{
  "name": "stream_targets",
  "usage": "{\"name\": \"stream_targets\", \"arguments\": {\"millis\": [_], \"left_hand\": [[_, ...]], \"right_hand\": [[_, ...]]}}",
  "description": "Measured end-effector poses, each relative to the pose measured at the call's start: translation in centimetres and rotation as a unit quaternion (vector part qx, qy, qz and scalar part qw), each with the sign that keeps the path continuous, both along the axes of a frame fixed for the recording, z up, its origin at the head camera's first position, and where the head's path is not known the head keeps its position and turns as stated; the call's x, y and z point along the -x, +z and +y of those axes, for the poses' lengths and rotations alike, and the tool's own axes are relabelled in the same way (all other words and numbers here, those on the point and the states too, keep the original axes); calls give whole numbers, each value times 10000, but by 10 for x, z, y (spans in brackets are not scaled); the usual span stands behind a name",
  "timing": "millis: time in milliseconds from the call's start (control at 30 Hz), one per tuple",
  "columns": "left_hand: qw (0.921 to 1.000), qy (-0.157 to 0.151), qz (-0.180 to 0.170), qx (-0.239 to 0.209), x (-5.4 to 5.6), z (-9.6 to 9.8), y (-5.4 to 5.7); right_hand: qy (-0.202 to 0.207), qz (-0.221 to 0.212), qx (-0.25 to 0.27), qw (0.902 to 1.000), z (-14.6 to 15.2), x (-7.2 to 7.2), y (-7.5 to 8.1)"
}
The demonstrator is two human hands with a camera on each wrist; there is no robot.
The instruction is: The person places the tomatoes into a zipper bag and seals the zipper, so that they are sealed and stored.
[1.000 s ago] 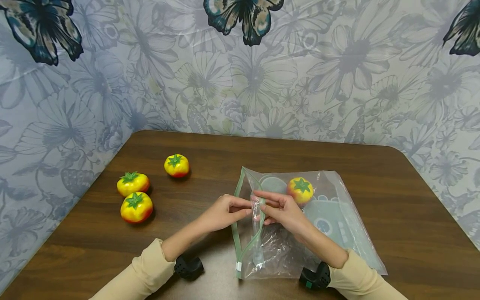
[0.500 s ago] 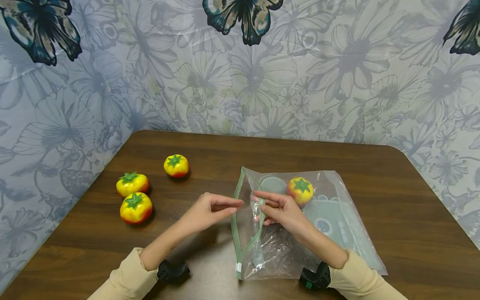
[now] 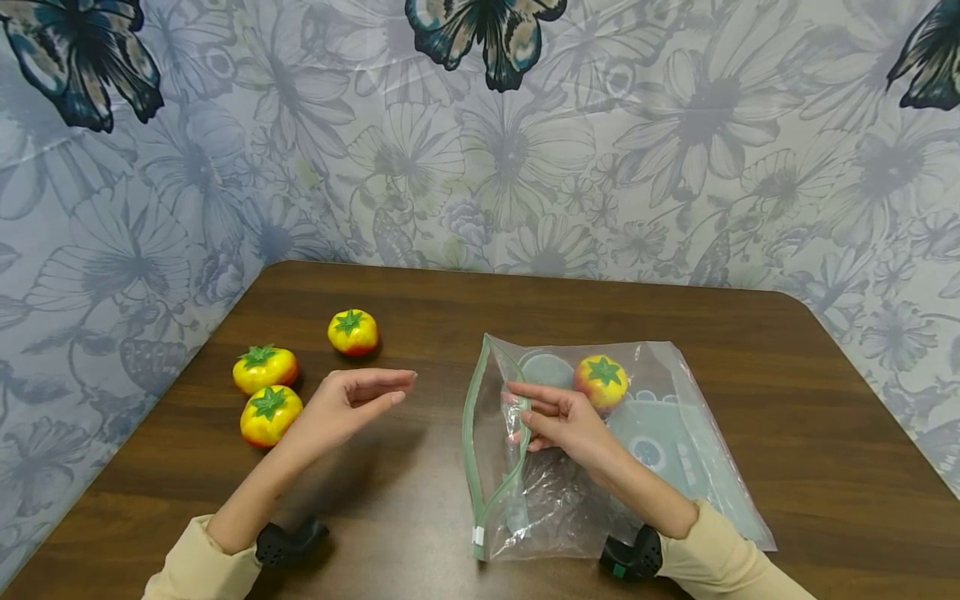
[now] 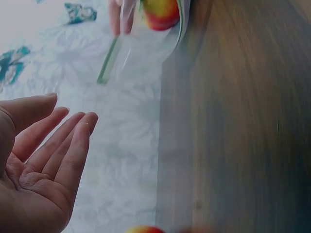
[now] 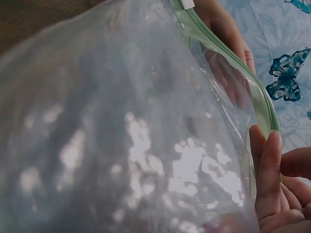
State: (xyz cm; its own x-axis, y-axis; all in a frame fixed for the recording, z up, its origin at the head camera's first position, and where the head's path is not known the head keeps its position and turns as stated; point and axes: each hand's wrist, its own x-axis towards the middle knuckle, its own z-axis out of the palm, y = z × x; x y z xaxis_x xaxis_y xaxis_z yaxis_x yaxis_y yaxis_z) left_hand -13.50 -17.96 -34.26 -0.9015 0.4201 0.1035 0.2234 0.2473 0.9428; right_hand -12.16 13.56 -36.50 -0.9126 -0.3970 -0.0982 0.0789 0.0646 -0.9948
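My right hand (image 3: 562, 421) pinches the green-edged mouth of a clear zip bag (image 3: 570, 508), holding its upper layer raised. Inside the bag lies one yellow-and-red toy tomato (image 3: 600, 382) with a green star-shaped top. My left hand (image 3: 341, 412) hovers over the table left of the bag, fingers extended and nothing in them; the left wrist view shows its palm bare. Close behind that hand sit two more toy tomatoes (image 3: 264, 368), side by side, the nearer one (image 3: 268, 414) partly covered by the hand. Another toy tomato (image 3: 352, 332) stands farther back.
The bag bears pale printed shapes and a white slider (image 3: 478, 536) at its near corner. Brown wooden table (image 3: 420, 308) runs back to a flower-patterned wall cloth (image 3: 555, 167) with butterflies. A black wrist camera (image 3: 288, 542) is on each wrist.
My left hand has drawn away from the bag's mouth and moved left toward the toy tomatoes. The right hand keeps its hold on the bag's edge.
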Motion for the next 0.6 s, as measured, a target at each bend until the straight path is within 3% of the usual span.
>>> {"name": "stream_targets", "arguments": {"millis": [200, 400, 600], "left_hand": [[9985, 413, 294, 226, -1, -28, 3], [9882, 1115, 495, 931, -6, -62, 14], [9858, 1270, 601, 923, -9, -90, 10]], "right_hand": [[-17, -3, -29, 10000, 1, 0, 0], [-34, -23, -52, 10000, 1, 0, 1], [-2, 31, -41, 10000, 2, 0, 1]]}}
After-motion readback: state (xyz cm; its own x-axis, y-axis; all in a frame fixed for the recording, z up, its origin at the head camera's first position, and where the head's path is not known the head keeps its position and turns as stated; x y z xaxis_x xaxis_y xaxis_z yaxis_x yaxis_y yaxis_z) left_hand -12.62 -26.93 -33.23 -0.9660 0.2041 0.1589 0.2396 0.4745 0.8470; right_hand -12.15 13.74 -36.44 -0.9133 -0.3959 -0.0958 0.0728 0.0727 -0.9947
